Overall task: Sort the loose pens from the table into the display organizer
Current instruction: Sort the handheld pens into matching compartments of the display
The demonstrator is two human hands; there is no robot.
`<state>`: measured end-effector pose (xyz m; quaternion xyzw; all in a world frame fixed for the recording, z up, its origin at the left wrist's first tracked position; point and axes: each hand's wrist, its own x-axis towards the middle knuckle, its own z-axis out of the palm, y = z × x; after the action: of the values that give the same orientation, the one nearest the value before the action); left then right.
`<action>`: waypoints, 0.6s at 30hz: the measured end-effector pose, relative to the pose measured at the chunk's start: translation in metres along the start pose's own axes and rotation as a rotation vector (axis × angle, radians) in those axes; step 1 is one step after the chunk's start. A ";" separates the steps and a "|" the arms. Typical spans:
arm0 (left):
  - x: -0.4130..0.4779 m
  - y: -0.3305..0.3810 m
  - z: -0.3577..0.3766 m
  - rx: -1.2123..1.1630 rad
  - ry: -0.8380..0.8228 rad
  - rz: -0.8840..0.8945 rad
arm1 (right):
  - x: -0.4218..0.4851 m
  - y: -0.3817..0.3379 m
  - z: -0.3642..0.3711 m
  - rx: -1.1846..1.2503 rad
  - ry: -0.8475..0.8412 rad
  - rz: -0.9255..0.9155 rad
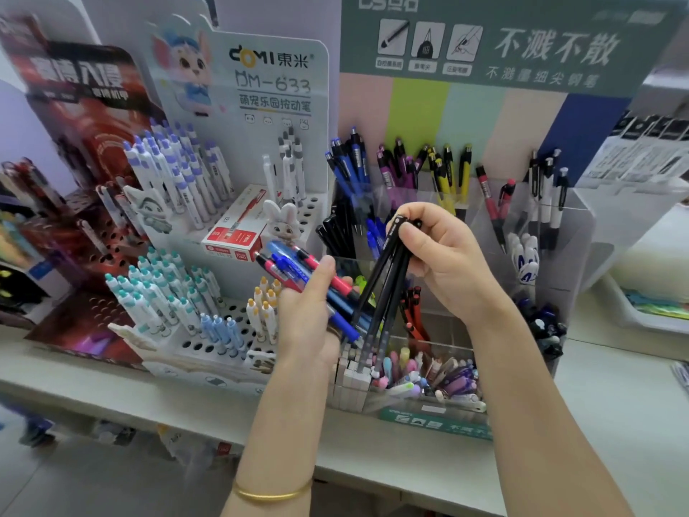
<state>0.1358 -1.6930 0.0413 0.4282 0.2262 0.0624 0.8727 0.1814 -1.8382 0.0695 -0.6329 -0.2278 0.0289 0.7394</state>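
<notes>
My left hand (311,315) grips a bundle of blue and pink pens (298,272), fanned up to the left. My right hand (440,255) pinches the top ends of several black pens (384,292), which slant down toward the left hand. Both hands hover in front of the clear acrylic display organizer (570,233). Its upper compartments hold blue, purple, yellow, red and white pens standing upright. A lower front compartment (428,375) holds pastel pens lying in a pile.
A white perforated pen stand (208,341) with purple, teal and light-blue pens stands to the left, with a red pen box (233,236) on it. A dark red display (85,233) is at far left. A white tray (634,311) sits at right on the shelf (615,397).
</notes>
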 end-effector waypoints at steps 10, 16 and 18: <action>0.027 0.027 -0.011 -0.133 0.081 0.061 | 0.022 -0.008 0.004 0.106 0.335 -0.165; 0.033 0.030 -0.022 0.090 -0.025 0.173 | 0.038 -0.016 0.000 -0.343 0.585 -0.308; 0.034 0.029 -0.023 0.124 -0.095 0.177 | 0.044 -0.014 0.008 -0.594 0.590 -0.418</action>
<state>0.1577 -1.6477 0.0402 0.5022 0.1491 0.1048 0.8453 0.2140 -1.8186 0.0968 -0.7388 -0.1289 -0.3683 0.5495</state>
